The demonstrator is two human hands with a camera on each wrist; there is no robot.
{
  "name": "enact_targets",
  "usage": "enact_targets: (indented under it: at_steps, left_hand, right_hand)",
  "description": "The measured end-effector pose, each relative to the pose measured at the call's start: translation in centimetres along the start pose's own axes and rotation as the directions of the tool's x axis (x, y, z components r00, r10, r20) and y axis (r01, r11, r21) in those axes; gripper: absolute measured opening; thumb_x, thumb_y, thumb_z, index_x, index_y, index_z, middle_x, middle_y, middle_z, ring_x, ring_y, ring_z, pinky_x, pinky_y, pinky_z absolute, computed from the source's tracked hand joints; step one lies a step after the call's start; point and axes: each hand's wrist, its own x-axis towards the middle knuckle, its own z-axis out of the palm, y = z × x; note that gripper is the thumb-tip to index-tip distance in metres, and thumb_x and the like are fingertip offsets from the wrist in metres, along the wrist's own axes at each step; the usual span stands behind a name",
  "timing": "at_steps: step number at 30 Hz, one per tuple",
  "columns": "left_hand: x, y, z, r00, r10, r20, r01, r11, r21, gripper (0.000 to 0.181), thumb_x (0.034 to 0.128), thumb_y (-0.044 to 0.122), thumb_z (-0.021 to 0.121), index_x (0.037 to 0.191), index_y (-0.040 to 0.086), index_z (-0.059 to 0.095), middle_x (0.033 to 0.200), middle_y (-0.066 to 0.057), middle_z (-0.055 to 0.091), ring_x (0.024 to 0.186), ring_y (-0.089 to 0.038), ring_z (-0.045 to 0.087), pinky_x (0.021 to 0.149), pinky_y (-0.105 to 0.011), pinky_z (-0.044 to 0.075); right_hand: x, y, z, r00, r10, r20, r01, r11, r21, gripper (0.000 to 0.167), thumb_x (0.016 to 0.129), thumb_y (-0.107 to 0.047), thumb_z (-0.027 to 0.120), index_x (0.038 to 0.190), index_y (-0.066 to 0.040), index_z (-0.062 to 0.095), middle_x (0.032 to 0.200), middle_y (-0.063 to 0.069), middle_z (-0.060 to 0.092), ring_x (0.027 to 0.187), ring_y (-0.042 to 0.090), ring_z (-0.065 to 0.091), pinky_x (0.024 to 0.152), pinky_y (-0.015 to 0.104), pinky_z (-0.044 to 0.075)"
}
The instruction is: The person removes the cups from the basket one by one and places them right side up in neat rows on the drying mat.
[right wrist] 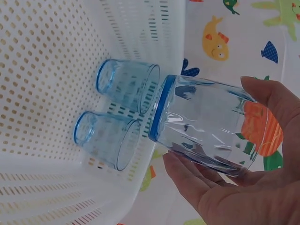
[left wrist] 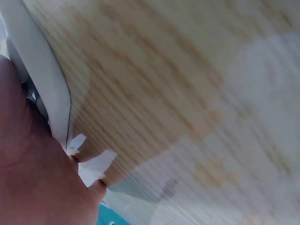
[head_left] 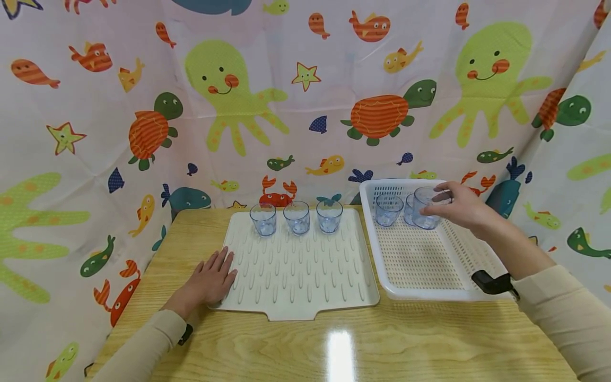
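My right hand [head_left: 462,208] grips a clear blue-tinted drinking glass [right wrist: 206,124] by its sides near the rim, thumb on one side and fingers on the other. The glass is raised at the back of a white plastic basket [head_left: 412,293]. Behind it, two similar glasses, one at the left [head_left: 389,211] and one partly hidden [head_left: 409,212], stand upright in the basket. Three more glasses [head_left: 297,218] form a row along the back of a cream ridged tray [head_left: 291,305]. My left hand [head_left: 212,278] lies flat with its fingers on the tray's left edge.
A wood-grain table [head_left: 238,345] carries the tray and, to its right, the basket. A curtain [head_left: 305,132] printed with sea animals hangs close behind and at both sides. The basket's raised walls surround its glasses.
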Motion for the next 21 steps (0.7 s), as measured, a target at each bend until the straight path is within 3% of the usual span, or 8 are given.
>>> enact_targets:
  at_steps: [5,21]
  left_hand:
    - [0.5,-0.6,0.7,1.000,0.005,-0.010,-0.004,1.000,0.016,0.073,0.1094,0.048,0.029,0.164,0.004,0.009,0.171,-0.019,-0.001,0.156,-0.044,0.001,0.119,-0.071,0.003]
    - [0.4,-0.6,0.6,1.000,0.004,-0.020,-0.004,1.000,0.016,0.072,0.1095,0.045,0.031,0.164,0.003,0.011,0.171,-0.019,0.000,0.156,-0.045,0.002,0.119,-0.071,0.003]
  right_hand:
    - [-0.3,-0.7,0.5,1.000,-0.025,-0.004,0.025,1.000,0.014,0.091,0.094,-0.039,0.074,0.155,0.008,0.024,0.146,0.035,0.041,0.127,0.050,0.047,0.101,0.062,0.045]
    - [-1.2,-2.2,2.2,0.997,-0.083,0.004,0.083,0.995,0.059,0.087,0.091,-0.033,0.077,0.154,0.005,0.030,0.145,0.033,0.045,0.126,0.050,0.050,0.098,0.062,0.050]
